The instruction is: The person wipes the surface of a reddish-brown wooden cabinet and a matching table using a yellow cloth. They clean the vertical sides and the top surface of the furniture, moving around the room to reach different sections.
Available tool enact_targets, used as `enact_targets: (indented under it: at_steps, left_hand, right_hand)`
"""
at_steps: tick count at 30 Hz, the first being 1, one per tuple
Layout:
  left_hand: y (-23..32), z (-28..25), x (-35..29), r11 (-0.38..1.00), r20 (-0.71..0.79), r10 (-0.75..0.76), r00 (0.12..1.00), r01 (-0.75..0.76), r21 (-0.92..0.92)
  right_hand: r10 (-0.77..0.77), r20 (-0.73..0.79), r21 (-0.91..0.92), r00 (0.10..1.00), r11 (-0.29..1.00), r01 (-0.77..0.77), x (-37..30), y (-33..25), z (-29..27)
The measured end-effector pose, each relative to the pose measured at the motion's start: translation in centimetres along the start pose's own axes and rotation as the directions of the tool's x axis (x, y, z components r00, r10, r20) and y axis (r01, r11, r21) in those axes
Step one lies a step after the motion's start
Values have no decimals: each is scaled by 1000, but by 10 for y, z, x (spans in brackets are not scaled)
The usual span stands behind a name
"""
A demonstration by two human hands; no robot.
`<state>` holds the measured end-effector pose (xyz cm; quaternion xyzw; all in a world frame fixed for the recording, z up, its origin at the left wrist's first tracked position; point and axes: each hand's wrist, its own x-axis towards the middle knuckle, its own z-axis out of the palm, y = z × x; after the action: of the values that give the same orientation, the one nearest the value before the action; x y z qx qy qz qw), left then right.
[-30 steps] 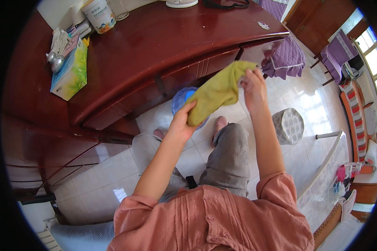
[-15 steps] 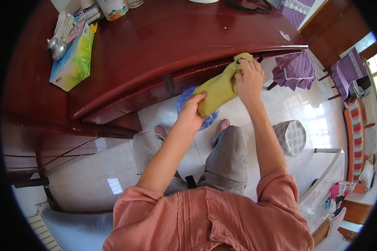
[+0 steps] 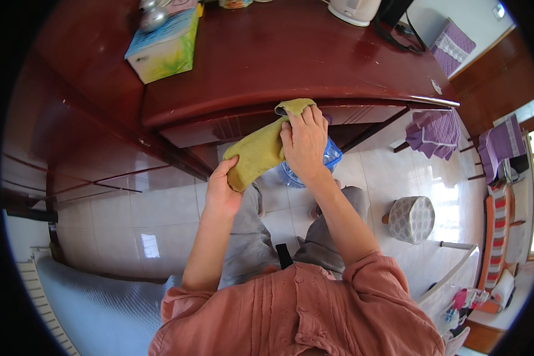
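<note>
A yellow-green cloth [image 3: 256, 149] stretches slantwise between my hands in front of the dark red desk [image 3: 267, 65]. My left hand [image 3: 224, 188] pinches its lower left end, thumb on top. At the upper end my right hand [image 3: 305, 139] has its fingers curled over the cloth, pressing it against the desk's drawer front [image 3: 356, 114]. A folded-back flap of the cloth shows its darker underside just above those fingers. Below the right hand, a blue see-through plastic basin or bin [image 3: 332, 155] stands on the floor, partly hidden by the hand and cloth.
On the desk are a green and blue tissue box [image 3: 171, 50] at left, a white kettle [image 3: 353, 10] at the back and a black strap [image 3: 400, 35] beside it. A grey patterned stool [image 3: 412, 219] stands on the tiled floor [image 3: 371, 160] at right, before a purple-covered chair [image 3: 433, 133].
Both hands and the cloth have shifted left along the drawer front, grips kept. My view has turned too, so the tissue box sits further right and the kettle shows more.
</note>
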<state>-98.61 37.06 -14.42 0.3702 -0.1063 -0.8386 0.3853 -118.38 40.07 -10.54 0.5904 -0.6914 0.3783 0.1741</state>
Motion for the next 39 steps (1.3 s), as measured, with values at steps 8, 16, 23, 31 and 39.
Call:
enact_targets:
  at_steps: [8, 16, 23, 31, 39]
  left_hand:
    - [21, -39, -4, 999, -94, 37, 995, -41, -35]
    - [82, -125, -23, 958, -298, 189, 936, -242, -154]
    - [93, -112, -58, 936, -372, 237, 897, -314, -161]
    - [46, -68, -49, 985, -205, 166, 965, -171, -5]
    - [-31, 14, -17, 992, 38, 64, 997, -68, 110]
  right_hand:
    - [-201, 161, -1, 966, 979, 203, -3, -58, 30]
    - [-393, 291, 229, 872, 914, 335, 14, -162, 97]
    - [-510, 278, 142, 814, 860, 490, 18, -171, 105]
    - [-405, 131, 25, 905, 914, 406, 7, -86, 55]
    - [50, 100, 47, 994, 997, -55, -18, 10, -26]
